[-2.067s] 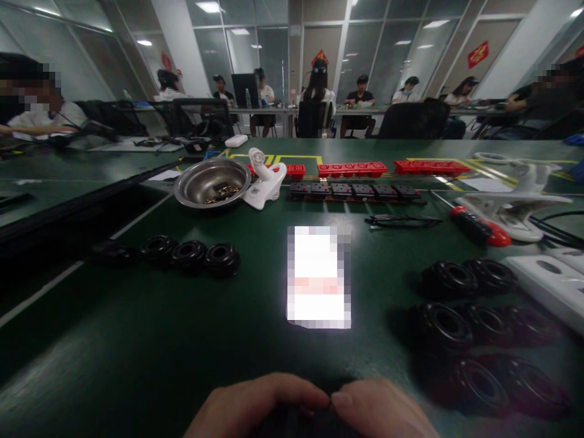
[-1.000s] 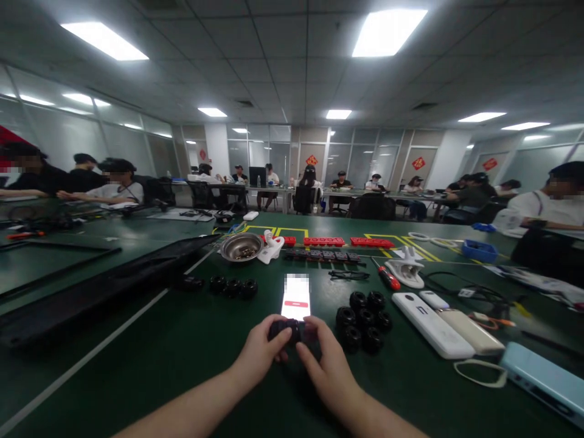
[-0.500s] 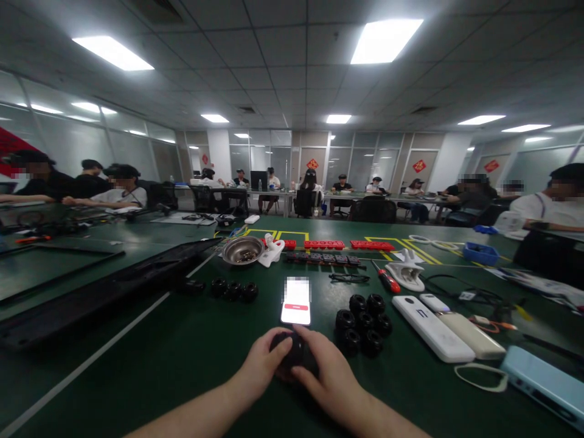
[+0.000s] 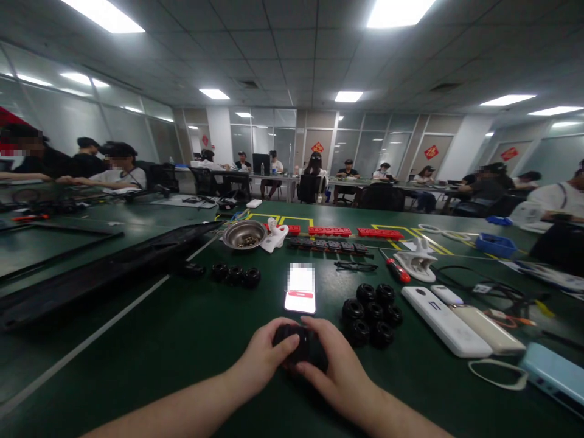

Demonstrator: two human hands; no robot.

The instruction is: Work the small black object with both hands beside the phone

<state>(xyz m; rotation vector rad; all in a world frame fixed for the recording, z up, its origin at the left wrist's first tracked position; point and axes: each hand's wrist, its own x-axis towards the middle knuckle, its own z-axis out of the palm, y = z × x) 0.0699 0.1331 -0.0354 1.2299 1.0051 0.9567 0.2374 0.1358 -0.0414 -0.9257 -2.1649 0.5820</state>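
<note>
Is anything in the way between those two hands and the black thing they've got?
Nothing visible is. The left hand and right hand are right on the black part, though some fingers are hidden behind it. The lit smartphone lies just beyond, not in between.

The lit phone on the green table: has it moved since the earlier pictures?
No. Against the row of three black rings and the cluster of black rings, the phone lies at the same place, between them.
</note>
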